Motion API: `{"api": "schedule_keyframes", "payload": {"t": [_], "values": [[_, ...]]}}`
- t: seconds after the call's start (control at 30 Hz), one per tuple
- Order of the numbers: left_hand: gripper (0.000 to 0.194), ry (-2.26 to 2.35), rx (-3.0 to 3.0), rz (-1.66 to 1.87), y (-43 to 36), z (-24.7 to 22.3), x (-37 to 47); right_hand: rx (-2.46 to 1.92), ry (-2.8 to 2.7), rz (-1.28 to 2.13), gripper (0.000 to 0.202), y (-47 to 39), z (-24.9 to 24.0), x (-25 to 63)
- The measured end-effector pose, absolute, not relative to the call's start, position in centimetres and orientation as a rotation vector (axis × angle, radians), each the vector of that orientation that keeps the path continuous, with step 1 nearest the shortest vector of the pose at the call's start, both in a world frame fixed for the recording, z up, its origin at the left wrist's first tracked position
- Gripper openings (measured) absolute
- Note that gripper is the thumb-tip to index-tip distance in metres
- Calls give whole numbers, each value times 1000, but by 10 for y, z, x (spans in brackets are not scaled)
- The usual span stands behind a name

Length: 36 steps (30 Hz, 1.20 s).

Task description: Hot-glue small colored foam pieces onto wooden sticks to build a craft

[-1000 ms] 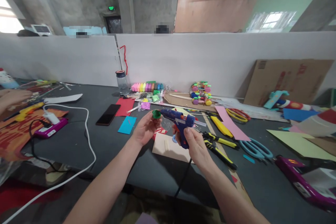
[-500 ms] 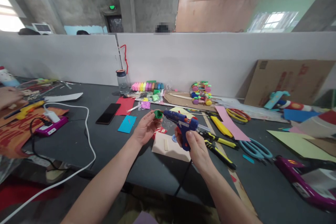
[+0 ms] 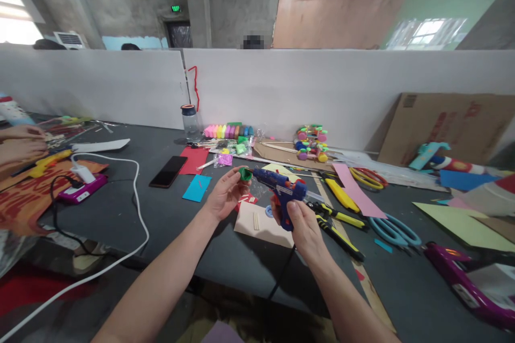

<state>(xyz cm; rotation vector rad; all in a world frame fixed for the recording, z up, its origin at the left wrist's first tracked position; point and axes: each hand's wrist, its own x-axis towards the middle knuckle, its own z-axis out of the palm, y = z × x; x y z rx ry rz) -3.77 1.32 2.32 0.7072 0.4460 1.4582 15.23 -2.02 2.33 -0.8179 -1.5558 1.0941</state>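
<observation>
Between the fingertips of my left hand (image 3: pixel 226 193) is a small green cup-shaped piece (image 3: pixel 245 174), its hollow side facing up and toward me. My right hand (image 3: pixel 300 218) is wrapped round the handle of a blue glue gun (image 3: pixel 285 190); a clear glue stick pokes from its back end. The nozzle points left, at or very close to the green piece; whether they touch I cannot tell. Below them on the table lies a beige card (image 3: pixel 263 228) with several short sticks (image 3: pixel 256 221) on it. A light blue ring (image 3: pixel 269 211) sits partly behind my right hand.
To the right lie black-and-yellow pliers (image 3: pixel 340 236), a yellow cutter (image 3: pixel 341 194), blue-handled scissors (image 3: pixel 394 231) and a purple power strip (image 3: pixel 462 284). At left are a phone (image 3: pixel 168 171), a white cable (image 3: pixel 139 198) and another person's hands (image 3: pixel 20 144). A bottle (image 3: pixel 190 122) stands by the partition.
The view has shifted slightly, so everything sits a little further right. Both hands keep their holds, with the glue gun's nozzle still at the green piece.
</observation>
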Motion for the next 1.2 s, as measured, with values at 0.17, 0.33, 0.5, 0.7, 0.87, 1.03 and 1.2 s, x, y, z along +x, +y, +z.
{"api": "schedule_keyframes", "payload": {"t": [0.17,0.33,0.5,0.7,0.87,1.03,1.2], "values": [[27,445,709,1458,13,23,-38,-843,-1558,1088,44,-20,23,154],[28,459,705,1464,14,23,-38,-838,-1567,1080,43,-19,22,154],[28,465,711,1463,14,23,-38,-854,-1565,1073,43,-19,23,154],[25,469,694,1468,13,23,-37,-864,-1559,1066,46,-20,25,153],[23,474,685,1472,12,24,-37,-866,-1548,1065,44,-21,28,153],[24,477,673,1481,12,24,-37,-905,-1527,1069,48,-21,30,152],[25,478,664,1487,13,23,-37,-886,-1516,1094,44,-22,31,151]]}}
